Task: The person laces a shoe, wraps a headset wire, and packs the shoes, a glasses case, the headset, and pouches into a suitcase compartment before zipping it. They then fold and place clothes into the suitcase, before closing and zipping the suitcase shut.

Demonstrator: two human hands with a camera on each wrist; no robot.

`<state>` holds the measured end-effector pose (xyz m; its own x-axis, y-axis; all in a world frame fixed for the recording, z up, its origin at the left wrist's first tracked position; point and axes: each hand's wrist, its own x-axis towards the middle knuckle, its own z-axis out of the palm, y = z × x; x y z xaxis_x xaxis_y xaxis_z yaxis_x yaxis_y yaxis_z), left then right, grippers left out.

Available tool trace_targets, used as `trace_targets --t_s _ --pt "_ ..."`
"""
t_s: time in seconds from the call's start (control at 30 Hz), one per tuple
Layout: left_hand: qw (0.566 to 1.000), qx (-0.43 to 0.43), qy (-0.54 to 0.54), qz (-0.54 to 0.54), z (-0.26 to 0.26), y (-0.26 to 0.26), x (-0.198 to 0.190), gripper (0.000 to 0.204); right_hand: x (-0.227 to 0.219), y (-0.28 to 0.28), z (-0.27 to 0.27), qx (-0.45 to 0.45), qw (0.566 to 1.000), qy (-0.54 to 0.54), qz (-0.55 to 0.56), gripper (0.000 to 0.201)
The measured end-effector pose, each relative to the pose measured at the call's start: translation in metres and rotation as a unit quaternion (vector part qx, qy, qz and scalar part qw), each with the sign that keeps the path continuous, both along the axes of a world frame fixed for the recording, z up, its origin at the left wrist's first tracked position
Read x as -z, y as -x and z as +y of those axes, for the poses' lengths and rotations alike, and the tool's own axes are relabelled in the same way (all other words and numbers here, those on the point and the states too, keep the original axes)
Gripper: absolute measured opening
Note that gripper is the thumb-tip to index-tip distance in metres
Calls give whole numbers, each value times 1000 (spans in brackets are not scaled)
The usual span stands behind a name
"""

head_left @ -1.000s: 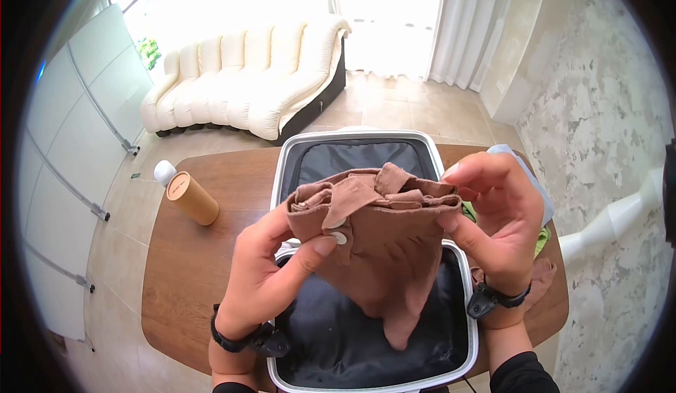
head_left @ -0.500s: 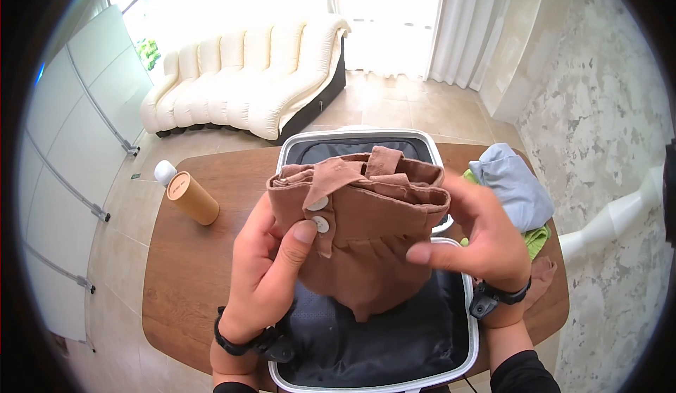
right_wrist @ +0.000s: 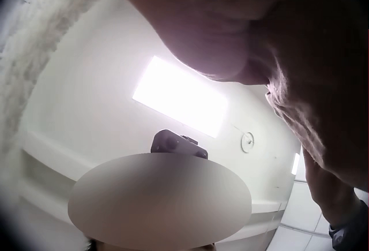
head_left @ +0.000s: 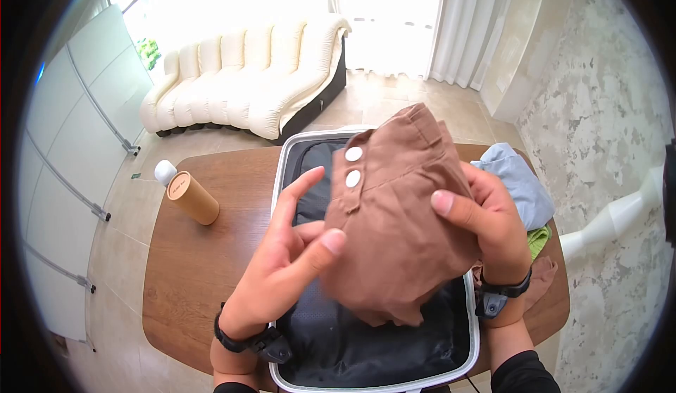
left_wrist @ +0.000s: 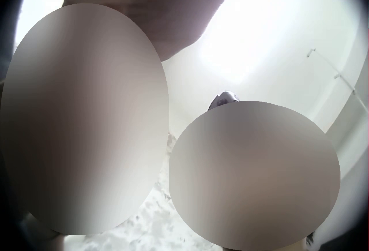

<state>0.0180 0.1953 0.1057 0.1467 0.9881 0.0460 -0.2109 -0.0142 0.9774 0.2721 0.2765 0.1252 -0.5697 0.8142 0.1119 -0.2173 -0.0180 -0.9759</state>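
A brown garment (head_left: pixel 401 224) with two white buttons is held up above the suitcase (head_left: pixel 473 337) in the head view. The right hand (head_left: pixel 493 224) grips its right side, thumb on the front and fingers behind it. At the garment's left edge is the left hand (head_left: pixel 278 273), its index finger extended away from the cloth and its thumb tip close to the edge; whether the thumb touches cannot be told. In the right wrist view the garment (right_wrist: pixel 317 78) hangs beside the right hand (right_wrist: pixel 202 26). The left wrist view shows part of the left hand (left_wrist: pixel 144 8).
The open suitcase lies on a wooden table (head_left: pixel 183 273). A cardboard tube (head_left: pixel 193 199) and a white round-topped object (head_left: pixel 165 173) stand at the left. Light blue cloth (head_left: pixel 517 185), green cloth (head_left: pixel 539 242) and brown cloth (head_left: pixel 541 284) lie at the right. Behind is a cream sofa (head_left: pixel 232 83).
The garment has turned and tilted upward to the right, its front now facing the camera. The left hand has released its grip by the buttons, and the right hand has taken hold of the right side.
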Motion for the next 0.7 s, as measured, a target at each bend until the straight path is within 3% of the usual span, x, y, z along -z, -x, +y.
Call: trace_targets --t_s 0.07,0.17,0.33,0.4,0.43,0.5,0.63,0.7 --pt "999 33 30 5 0 -4 -7 96 1 2 2 40 998 13 39 40" --pt "999 42 -17 22 0 -3 0 94 -2 3 5 41 994 44 89 39" --pt "997 11 -66 -35 2 -4 -5 83 4 4 17 66 990 51 111 57" --pt "993 -26 -112 -34 4 -1 -1 75 2 0 17 19 997 21 76 74" --pt "993 -26 -112 -34 6 1 1 75 2 0 16 19 997 21 76 74" --pt "989 -66 -133 -17 9 4 3 73 0 0 13 64 997 -35 -24 88" --pt "991 -108 -75 -34 8 4 -1 73 -10 -8 14 -3 1000 -18 -26 89" --pt "992 -100 -76 -33 9 4 -1 73 -3 -8 21 -38 979 -188 -62 77"
